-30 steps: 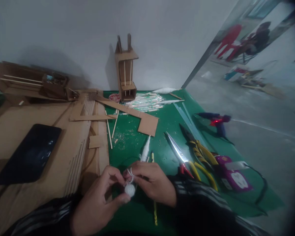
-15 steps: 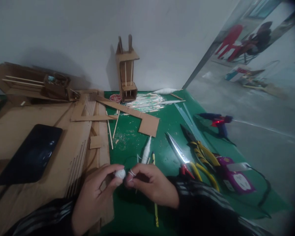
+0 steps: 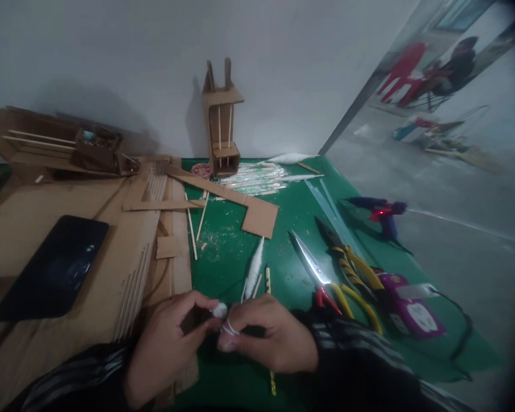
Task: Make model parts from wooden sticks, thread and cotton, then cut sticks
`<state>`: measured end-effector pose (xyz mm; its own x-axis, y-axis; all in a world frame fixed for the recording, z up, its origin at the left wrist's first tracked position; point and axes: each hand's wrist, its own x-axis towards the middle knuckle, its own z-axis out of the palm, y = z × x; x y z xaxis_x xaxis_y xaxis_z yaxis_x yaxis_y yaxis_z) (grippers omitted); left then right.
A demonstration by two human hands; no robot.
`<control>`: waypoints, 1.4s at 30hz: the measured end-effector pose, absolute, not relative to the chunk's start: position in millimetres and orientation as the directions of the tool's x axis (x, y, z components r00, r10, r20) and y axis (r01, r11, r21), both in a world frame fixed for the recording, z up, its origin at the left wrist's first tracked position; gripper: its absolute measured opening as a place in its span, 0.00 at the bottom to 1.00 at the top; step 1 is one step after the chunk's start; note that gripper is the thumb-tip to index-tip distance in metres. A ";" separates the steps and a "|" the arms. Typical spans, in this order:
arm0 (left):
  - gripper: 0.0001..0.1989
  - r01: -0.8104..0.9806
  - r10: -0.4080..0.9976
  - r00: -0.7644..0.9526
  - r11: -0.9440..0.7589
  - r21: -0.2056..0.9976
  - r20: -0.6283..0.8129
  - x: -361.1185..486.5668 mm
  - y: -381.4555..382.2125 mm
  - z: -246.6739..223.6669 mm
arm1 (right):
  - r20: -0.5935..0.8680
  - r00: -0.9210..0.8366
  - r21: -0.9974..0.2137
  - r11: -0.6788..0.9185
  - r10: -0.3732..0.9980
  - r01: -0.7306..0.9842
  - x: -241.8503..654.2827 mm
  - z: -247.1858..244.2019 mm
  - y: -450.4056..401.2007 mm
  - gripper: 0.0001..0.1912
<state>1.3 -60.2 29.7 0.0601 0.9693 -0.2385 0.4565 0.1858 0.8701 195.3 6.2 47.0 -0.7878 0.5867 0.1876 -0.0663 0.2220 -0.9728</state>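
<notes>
Between thumb and index finger, my left hand (image 3: 171,343) pinches a small white ball (image 3: 220,310), perhaps wound thread. Close beside it, my right hand (image 3: 270,335) is closed on white thread (image 3: 229,328), which loops round its index finger. The two hands nearly touch at the fingertips. Just beyond them a white thread-wound spindle (image 3: 254,266) points away on the green tabletop (image 3: 223,274). A yellow pen-like stick (image 3: 268,279) lies partly under my right hand.
Scissors (image 3: 311,260), yellow-handled pliers (image 3: 356,266), a purple box (image 3: 414,306) and a glue gun (image 3: 381,212) lie right. Cardboard pieces (image 3: 260,217) and thin sticks are ahead. A tablet (image 3: 54,266) lies left; a cardboard structure (image 3: 223,126) stands behind. A person (image 3: 457,66) sits far off.
My left hand has moved a little to the right with the white ball, closer to my right hand. My right hand has shifted slightly, with the thread still round its finger.
</notes>
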 end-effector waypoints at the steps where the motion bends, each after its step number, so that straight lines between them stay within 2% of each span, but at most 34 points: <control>1: 0.03 0.464 0.968 0.084 0.172 0.869 -0.237 1.8 -59.9 31.3 | 0.200 -0.776 -0.969 0.236 0.598 -0.069 195.8 46.7 6.2 0.05; 9: 0.06 0.569 0.960 0.253 -0.050 0.821 -0.117 9.7 -60.5 43.1 | 0.248 -0.673 -0.951 0.306 0.697 -0.034 196.4 48.9 10.0 0.07; 13: 0.06 0.552 0.964 0.192 0.050 0.832 -0.185 10.5 -67.0 40.0 | 0.216 -0.600 -0.953 0.299 0.770 0.041 193.2 44.4 11.0 0.05; 17: 0.14 0.461 0.972 0.107 0.138 0.877 -0.209 8.4 -73.2 35.0 | 0.127 -0.562 -0.961 0.241 0.817 0.133 189.8 37.5 12.1 0.04; 19: 0.16 0.483 0.982 0.122 0.069 0.873 -0.146 6.7 -72.9 34.7 | 0.088 -0.554 -0.962 0.215 0.828 0.169 188.7 34.7 12.3 0.04; 23: 0.10 0.513 0.976 0.216 -0.140 0.847 0.031 3.3 -68.0 37.6 | 0.037 -0.602 -0.969 0.175 0.798 0.173 187.8 31.6 10.8 0.06; 26: 0.09 0.518 0.979 0.181 -0.180 0.836 0.098 1.3 -65.5 38.6 | 0.015 -0.648 -0.970 0.167 0.762 0.175 187.6 32.3 9.2 0.07; 32: 0.10 0.588 0.993 0.070 -0.115 0.801 0.091 3.3 -65.0 37.6 | 0.110 -0.682 -0.939 0.301 0.723 0.168 188.1 36.0 7.7 0.12; 37: 0.12 0.625 0.999 0.044 -0.025 0.780 -0.003 6.0 -64.8 32.0 | 0.235 -0.708 -0.862 0.479 0.667 0.165 188.5 30.0 5.4 0.13; 42: 0.13 0.631 0.997 0.033 0.030 0.775 -0.066 4.6 -65.0 28.1 | 0.298 -0.726 -0.781 0.596 0.620 0.188 188.1 25.3 3.5 0.13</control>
